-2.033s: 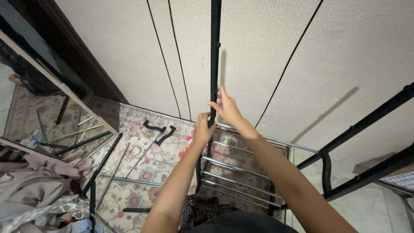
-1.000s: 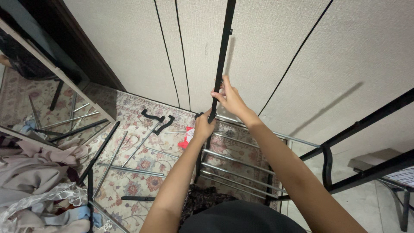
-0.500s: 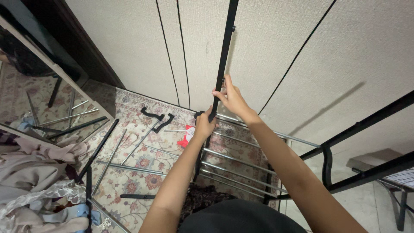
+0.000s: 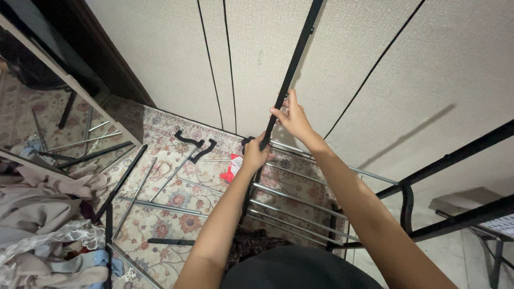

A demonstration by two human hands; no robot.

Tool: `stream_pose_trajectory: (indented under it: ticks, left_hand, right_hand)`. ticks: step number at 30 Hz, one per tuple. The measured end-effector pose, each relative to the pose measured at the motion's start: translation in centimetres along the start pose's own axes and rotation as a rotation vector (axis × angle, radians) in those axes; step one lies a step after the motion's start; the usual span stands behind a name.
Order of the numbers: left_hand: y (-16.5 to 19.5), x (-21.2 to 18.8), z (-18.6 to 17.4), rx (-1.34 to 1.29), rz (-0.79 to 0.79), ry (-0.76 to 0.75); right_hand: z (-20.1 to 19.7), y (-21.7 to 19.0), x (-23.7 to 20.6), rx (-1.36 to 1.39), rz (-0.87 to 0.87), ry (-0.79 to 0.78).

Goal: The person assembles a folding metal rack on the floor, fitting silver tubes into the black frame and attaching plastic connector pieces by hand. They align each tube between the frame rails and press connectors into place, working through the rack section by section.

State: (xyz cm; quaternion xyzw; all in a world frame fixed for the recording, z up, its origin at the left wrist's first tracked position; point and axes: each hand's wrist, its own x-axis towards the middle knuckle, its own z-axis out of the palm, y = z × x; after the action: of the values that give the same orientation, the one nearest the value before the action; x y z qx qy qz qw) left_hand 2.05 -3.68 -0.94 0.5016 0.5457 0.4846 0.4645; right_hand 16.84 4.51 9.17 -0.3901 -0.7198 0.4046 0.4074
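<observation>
— Where was the black pole [image 4: 293,63]?

— Standing upright against the wall, above the rack's silver rungs [image 4: 292,200].

— And the hands?

— Both were closed around it: the left hand [image 4: 255,152] low, near a black joint, the right hand [image 4: 292,119] just above.

— The floor?

— Loose rods [image 4: 160,206] lay on the patterned rug [image 4: 160,230].

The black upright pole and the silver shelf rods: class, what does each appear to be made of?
Black upright pole, gripped by both the left hand and right hand: probably metal tube, matt black coating, no glare. Silver shelf rods: likely chromed or polished steel, given their bright highlights.
</observation>
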Motion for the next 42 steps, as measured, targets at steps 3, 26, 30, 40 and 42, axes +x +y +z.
stream_pose_trajectory:
  ticks: [3,26,30,40,42]
  left_hand:
    - [0.4,-0.1,0.0,-0.008,-0.038,0.016]
    - [0.1,0.2,-0.2,-0.041,-0.044,-0.015]
    - [0.4,0.2,-0.2,0.016,-0.031,-0.003]
    - [3.6,-0.8,0.0,0.607,0.145,0.152]
    - [3.7,-1.0,0.1,0.581,0.124,0.150]
  right_hand:
    - [-0.1,-0.3,0.3,-0.033,0.017,-0.003]
    - [0.2,0.1,0.4,-0.253,-0.153,-0.071]
    - [1.5,-0.2,-1.1,-0.265,-0.287,-0.047]
    - [1.9,0.7,-1.6,-0.312,-0.228,0.111]
    - [2.0,0.9,-1.9,-0.310,-0.311,0.143]
